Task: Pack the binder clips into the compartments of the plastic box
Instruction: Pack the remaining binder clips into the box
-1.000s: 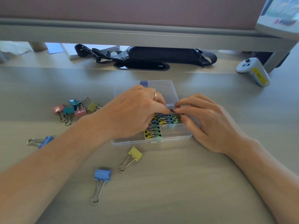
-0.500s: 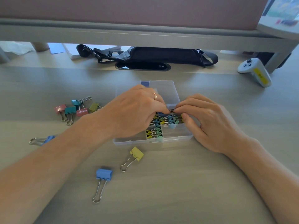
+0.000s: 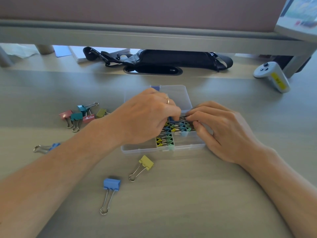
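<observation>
A clear plastic box (image 3: 137, 148) with its lid folded back sits mid-table. Small blue, green and yellow binder clips (image 3: 178, 127) fill its middle compartments. My left hand (image 3: 145, 117) and my right hand (image 3: 221, 127) meet over the box's upper middle compartment, fingertips pinched together on a small clip (image 3: 183, 117) with wire handles. Larger clips lie loose on the table: a yellow one (image 3: 145, 163), a blue one (image 3: 111, 184), another blue one (image 3: 51, 147), and a pink-and-teal cluster (image 3: 78, 115) at left.
A black strap bag (image 3: 171, 59) lies under the raised shelf at the back. A white controller (image 3: 272, 76) with a yellow label rests at back right. Papers (image 3: 77, 52) sit at back left.
The fingertips of both hands have drawn closer together over the upper middle compartment. The loose clips on the table have not moved.
</observation>
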`<control>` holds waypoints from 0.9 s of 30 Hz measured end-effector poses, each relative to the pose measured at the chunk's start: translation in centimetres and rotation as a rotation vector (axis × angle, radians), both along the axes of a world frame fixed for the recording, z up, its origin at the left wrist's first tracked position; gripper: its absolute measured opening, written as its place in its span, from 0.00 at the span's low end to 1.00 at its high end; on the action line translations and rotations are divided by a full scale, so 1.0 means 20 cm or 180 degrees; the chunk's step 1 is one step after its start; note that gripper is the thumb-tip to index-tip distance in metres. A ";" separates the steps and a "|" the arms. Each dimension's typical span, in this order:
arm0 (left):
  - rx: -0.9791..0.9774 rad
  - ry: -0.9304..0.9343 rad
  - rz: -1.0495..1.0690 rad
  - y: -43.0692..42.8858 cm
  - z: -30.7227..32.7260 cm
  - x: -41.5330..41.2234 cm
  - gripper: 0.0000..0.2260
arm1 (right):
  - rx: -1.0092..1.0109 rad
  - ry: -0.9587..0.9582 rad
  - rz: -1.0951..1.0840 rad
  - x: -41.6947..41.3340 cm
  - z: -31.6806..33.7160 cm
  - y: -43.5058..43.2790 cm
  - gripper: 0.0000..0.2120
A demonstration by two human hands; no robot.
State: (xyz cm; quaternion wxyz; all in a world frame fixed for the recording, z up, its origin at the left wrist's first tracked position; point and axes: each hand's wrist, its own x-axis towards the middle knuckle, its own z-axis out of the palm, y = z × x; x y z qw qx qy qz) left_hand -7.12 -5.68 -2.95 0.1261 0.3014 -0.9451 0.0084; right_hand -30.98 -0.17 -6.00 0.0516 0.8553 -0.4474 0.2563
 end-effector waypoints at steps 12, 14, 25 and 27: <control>-0.0124 0.0118 0.0108 0.04 -0.01 0.00 0.18 | 0.0100 -0.0088 0.0080 0.00 0.00 0.01 0.17; -0.0146 0.0132 0.0105 0.04 -0.01 0.00 0.18 | 0.0066 -0.0182 0.0059 0.00 0.00 0.01 0.17; 0.0378 0.0733 0.0116 0.05 0.00 0.04 0.15 | 0.0096 -0.0323 0.0167 0.00 -0.01 0.00 0.16; 0.0459 0.0867 0.0214 0.06 -0.01 0.06 0.13 | 0.0077 -0.0377 0.0138 0.00 -0.01 0.00 0.16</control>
